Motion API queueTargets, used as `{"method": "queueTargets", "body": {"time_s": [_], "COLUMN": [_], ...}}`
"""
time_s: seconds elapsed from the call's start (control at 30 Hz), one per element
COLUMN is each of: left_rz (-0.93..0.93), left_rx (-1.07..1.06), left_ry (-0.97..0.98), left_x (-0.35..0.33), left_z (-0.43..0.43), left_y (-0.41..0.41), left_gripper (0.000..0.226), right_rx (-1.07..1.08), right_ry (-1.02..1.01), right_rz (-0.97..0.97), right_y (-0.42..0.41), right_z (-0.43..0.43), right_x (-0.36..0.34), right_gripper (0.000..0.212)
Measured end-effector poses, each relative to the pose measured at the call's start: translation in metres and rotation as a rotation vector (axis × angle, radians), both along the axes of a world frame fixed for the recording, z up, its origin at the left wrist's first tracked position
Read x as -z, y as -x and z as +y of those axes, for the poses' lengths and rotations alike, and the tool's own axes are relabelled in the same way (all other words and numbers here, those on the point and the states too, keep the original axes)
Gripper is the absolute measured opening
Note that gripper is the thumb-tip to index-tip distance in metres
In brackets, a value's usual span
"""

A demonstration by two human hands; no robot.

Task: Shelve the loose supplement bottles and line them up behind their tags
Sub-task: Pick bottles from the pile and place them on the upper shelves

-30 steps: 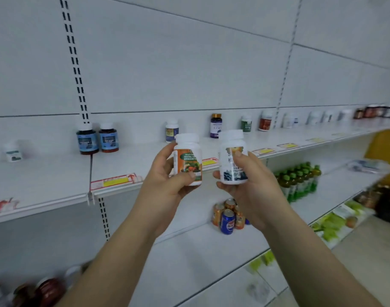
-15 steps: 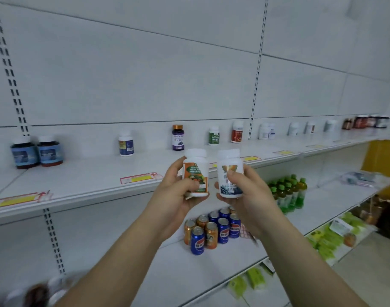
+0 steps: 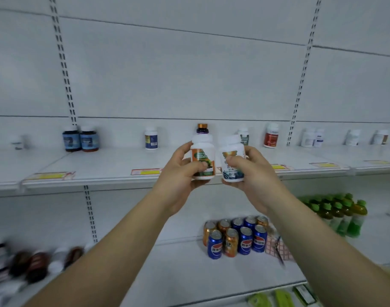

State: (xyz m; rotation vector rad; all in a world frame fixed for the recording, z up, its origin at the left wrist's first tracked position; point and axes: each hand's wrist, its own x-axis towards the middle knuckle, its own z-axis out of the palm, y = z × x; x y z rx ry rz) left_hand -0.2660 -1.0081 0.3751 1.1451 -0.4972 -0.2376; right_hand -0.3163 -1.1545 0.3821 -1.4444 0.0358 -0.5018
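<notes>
My left hand (image 3: 180, 173) grips a white bottle with an orange and green label (image 3: 202, 152), held upright in front of the upper shelf (image 3: 114, 165). Right beside it, my right hand (image 3: 251, 173) grips a white bottle with a gold and blue label (image 3: 232, 151). Both bottles hover just above the shelf's front edge, near yellow price tags (image 3: 146, 172). Along the back of the shelf stand two dark blue-labelled bottles (image 3: 80, 139), a white bottle (image 3: 151, 138), a dark bottle with an orange cap (image 3: 202, 128) partly hidden behind my left bottle, a red-labelled bottle (image 3: 271, 136) and several white ones to the right.
The lower shelf holds a cluster of blue and orange soda cans (image 3: 236, 237) and green-capped drink bottles (image 3: 338, 212). Blurred dark bottles (image 3: 34, 262) sit at the lower left. Green packets (image 3: 278, 298) lie on the bottom shelf. Perforated uprights (image 3: 65, 69) divide the back wall.
The view has panned right along the shelf and my hands with both bottles have come closer to the shelf edge. Both grips are unchanged.
</notes>
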Motion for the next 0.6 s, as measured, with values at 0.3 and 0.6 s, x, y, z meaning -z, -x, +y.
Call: {"method": "queueTargets", "body": {"time_s": [0.3,0.6], "left_rz": [-0.016,-0.017], "left_rx": [-0.269,-0.409], "left_ry": [-0.033,-0.084], "left_x": [-0.003,-0.004], "left_z": [0.154,0.281], "left_y": [-0.042,-0.083], "left_gripper": [0.050,0.047], "right_rx": [-0.267,-0.393], "right_ry": [-0.012,-0.045], "right_rz": [0.020,0.045], "right_y": [-0.080,-0.144], "right_z": [0.144,0.263], "right_x": [0.000,0.003], "right_gripper": [0.023,0.023]}}
